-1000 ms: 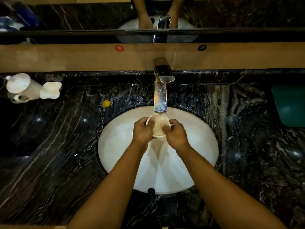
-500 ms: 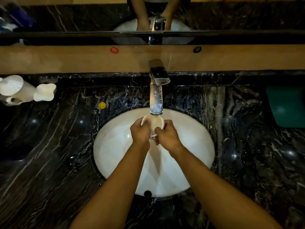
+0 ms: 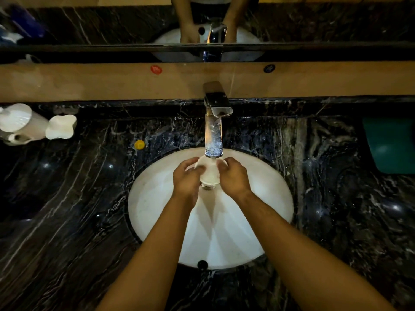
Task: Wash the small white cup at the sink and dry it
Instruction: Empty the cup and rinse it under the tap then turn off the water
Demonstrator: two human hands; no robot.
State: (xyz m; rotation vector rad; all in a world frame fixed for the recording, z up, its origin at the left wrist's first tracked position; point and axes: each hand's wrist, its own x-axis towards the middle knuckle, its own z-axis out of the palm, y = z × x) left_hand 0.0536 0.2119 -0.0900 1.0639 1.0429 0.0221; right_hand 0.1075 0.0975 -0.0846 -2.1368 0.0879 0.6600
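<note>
L hand (image 3: 187, 176), R hand (image 3: 233, 176) cupped together, gripping.

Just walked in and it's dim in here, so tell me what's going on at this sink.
A person is rinsing a small white cup under the running faucet, over the white sink. The left hand and right hand hold it from either side, tilted, in the stream. Drying has not begun. On the dark marble counter lie white holders at far left, a small yellow cap and something teal at right.
</note>
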